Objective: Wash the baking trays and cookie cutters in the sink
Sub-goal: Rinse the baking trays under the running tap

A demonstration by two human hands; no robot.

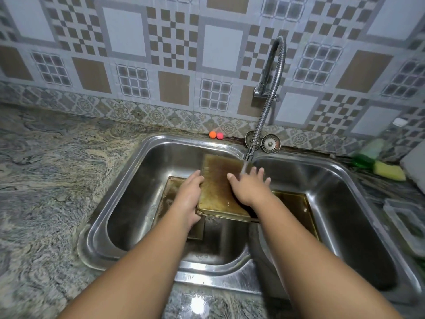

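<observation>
A brown-stained rectangular metal baking tray (218, 192) tilts in the steel sink (138, 157). The left hand (189, 199) grips its edge; the right hand (249, 188) rests flat atop.

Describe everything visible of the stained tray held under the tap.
The tray is a rectangular, shallow-rimmed, seemingly metal sheet coated with brown stains. It lies tilted, far end raised, in the left basin of the sink. The left hand grips its left edge; the right hand presses flat on it, under water from the tap.
</observation>
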